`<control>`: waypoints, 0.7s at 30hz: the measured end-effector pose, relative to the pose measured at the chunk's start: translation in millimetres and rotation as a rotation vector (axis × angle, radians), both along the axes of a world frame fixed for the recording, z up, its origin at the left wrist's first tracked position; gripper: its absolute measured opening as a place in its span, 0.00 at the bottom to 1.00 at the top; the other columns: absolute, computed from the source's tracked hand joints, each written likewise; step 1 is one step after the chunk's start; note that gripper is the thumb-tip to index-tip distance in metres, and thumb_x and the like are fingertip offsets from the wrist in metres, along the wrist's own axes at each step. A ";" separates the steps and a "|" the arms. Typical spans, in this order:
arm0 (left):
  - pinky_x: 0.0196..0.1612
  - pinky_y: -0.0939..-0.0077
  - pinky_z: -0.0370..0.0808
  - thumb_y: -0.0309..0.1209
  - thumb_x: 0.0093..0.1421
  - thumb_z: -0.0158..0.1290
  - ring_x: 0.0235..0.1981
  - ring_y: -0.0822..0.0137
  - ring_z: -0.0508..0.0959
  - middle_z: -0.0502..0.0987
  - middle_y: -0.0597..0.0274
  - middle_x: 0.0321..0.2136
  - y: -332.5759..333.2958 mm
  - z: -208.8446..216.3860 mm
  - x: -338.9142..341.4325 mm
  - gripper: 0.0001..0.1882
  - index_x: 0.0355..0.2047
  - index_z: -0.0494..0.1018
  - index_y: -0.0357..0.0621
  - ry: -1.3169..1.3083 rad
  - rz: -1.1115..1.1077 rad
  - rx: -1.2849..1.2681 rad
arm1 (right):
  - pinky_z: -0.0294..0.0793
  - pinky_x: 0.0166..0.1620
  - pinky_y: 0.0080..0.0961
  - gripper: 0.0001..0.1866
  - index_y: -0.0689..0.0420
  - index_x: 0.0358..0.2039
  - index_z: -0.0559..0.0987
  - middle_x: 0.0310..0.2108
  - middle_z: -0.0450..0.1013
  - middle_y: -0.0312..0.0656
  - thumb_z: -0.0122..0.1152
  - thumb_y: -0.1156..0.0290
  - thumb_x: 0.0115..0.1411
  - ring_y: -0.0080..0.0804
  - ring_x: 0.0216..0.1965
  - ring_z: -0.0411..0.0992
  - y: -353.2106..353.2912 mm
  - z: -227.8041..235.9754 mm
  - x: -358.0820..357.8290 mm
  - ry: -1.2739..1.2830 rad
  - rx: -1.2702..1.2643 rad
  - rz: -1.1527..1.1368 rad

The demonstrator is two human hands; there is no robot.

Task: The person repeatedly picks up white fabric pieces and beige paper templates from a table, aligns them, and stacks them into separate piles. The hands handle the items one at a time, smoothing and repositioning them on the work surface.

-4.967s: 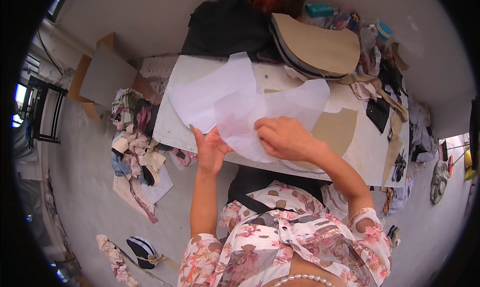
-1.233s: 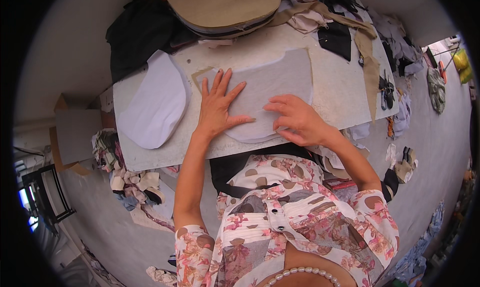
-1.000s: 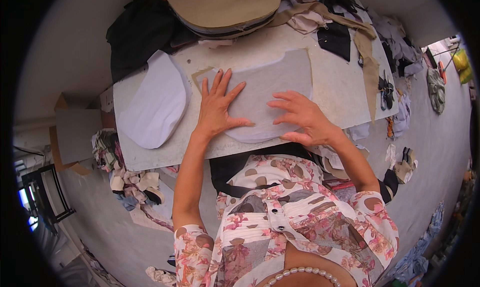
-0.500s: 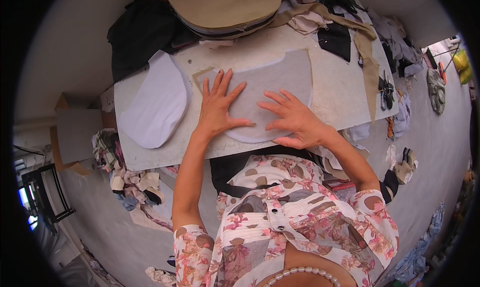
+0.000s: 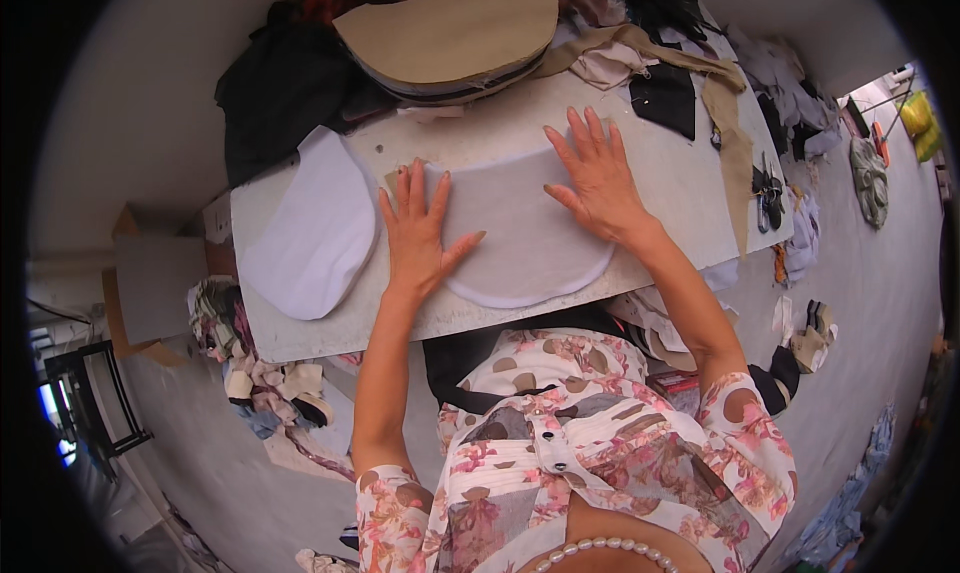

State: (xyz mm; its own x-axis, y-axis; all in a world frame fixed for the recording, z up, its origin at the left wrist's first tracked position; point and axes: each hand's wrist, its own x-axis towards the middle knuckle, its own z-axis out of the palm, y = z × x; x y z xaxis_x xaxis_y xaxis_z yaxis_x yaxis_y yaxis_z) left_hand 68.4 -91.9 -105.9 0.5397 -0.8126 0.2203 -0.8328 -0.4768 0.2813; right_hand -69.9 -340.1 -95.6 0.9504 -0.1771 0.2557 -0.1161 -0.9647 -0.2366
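Observation:
A curved grey fabric panel (image 5: 510, 228) with a white edge along its near side lies flat on the white table. My left hand (image 5: 415, 231) rests on its left end, fingers spread. Across from it, my right hand (image 5: 598, 178) presses flat with spread fingers on the panel's upper right part. Both palms face down and neither hand grips anything. To the left of my left hand lies a separate white curved fabric piece (image 5: 312, 231). A bit of tan material peeks out beside my left fingertips.
Behind the panel sits a stack of tan curved pieces (image 5: 450, 33). Dark cloth (image 5: 285, 98) is heaped at the back left. A tan strip (image 5: 728, 143), a black fabric piece (image 5: 665, 101) and scissors (image 5: 768, 195) lie on the right. Scraps (image 5: 285, 373) cover the floor beside the table (image 5: 300, 341).
My right hand has moved up and away from me to the panel's far right side and flattened. My left hand has shifted slightly left and nearer. The panel's near edge now sits closer to me.

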 end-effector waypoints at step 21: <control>0.59 0.64 0.63 0.34 0.61 0.52 0.58 0.55 0.68 0.74 0.52 0.50 -5.2 22.1 7.6 0.17 0.48 0.74 0.41 0.161 0.249 -0.661 | 0.71 0.36 0.36 0.07 0.56 0.29 0.79 0.28 0.75 0.40 0.65 0.69 0.49 0.41 0.34 0.73 14.8 75.9 194.5 -0.383 0.227 0.110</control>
State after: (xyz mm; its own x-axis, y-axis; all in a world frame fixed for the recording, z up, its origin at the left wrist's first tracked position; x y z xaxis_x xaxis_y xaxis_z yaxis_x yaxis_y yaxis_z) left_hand 76.0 -97.1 -83.9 0.7587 -0.3858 0.5249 -0.6453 -0.3350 0.6866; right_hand 124.6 -325.3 -19.7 0.8115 -0.1722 0.5584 0.1214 -0.8850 -0.4494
